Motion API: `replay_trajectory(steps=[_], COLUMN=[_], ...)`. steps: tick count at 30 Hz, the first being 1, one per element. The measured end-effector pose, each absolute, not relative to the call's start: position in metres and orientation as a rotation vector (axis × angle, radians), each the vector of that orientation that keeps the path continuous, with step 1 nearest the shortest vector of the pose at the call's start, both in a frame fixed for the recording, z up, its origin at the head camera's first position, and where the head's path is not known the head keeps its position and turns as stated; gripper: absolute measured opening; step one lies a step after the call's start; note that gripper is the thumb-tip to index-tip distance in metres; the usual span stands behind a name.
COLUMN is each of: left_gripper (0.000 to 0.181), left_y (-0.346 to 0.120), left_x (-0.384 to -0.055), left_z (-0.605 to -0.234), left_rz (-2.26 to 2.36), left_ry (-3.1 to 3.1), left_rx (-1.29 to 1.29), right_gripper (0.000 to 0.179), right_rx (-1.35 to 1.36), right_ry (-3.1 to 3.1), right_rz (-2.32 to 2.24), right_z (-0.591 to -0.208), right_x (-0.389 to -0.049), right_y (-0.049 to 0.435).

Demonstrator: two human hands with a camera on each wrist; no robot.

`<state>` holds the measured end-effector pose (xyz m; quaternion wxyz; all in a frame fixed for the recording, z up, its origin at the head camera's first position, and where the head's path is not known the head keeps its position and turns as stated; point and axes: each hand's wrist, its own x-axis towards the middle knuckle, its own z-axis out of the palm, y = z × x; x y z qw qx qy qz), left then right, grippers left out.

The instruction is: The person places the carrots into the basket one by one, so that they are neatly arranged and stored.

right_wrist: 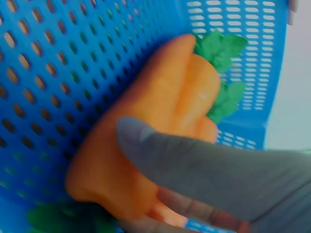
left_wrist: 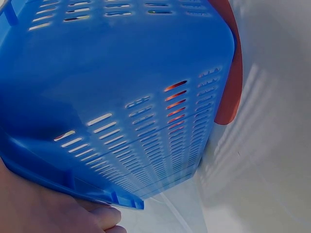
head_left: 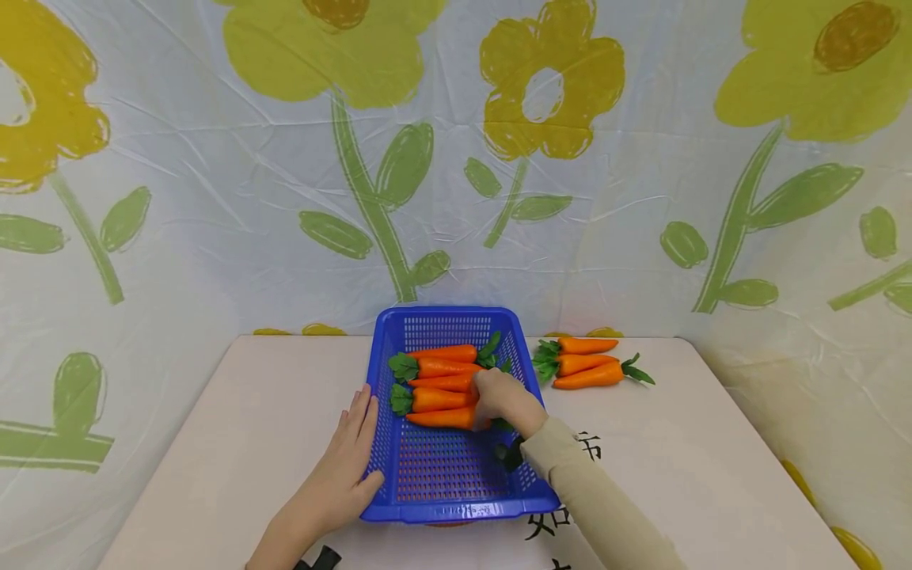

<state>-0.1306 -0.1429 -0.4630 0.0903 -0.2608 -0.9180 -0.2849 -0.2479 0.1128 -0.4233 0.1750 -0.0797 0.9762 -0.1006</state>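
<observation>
Several orange carrots with green leafy tops lie side by side in a blue perforated basket (head_left: 456, 511). My right hand (head_left: 502, 400) reaches inside and grips the nearest carrot (head_left: 440, 418) at its thick end. In the right wrist view, the thumb (right_wrist: 138, 133) presses on that carrot, while its other fingers are partly hidden behind it. My left hand (head_left: 345, 459) rests along the basket's left rim with straight fingers. The left wrist view shows the basket's outer wall (left_wrist: 107, 58), with part of that hand at the lower left.
Three more carrots (head_left: 587, 374) lie on the pale table (head_left: 299, 396), right of the basket. Something reddish-brown (left_wrist: 231, 92) sits under the basket. Dark characters mark the tabletop at the right front. A flower-patterned cloth (head_left: 456, 198) hangs behind the table.
</observation>
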Motion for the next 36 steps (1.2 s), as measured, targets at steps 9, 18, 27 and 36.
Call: replay_trajectory(steps=[9,18,27,36], left_gripper=[0.090,0.091,0.092,0.092], left_y=[-0.143,-0.143,-0.143,-0.144], left_x=[-0.129,-0.130,-0.132,-0.131], left_z=[-0.460,-0.462,-0.464,-0.464], left_rz=[-0.845,-0.845,-0.850,-0.840], left_ry=[-2.709,-2.722,-2.744,-2.744], left_rx=[-0.788,-0.788,-0.784,-0.781], right_gripper=[0.045,0.042,0.042,0.029], right_rx=[-0.425,-0.434,-0.415,-0.470], right_ry=[2.768,2.787,2.764,2.832], right_rz=[-0.532,-0.661,-0.848,-0.993], right_z=[-0.408,-0.396,-0.379,-0.370], right_x=[-0.244,-0.240,-0.237,-0.236], right_y=[0.124,0.132,0.152,0.180])
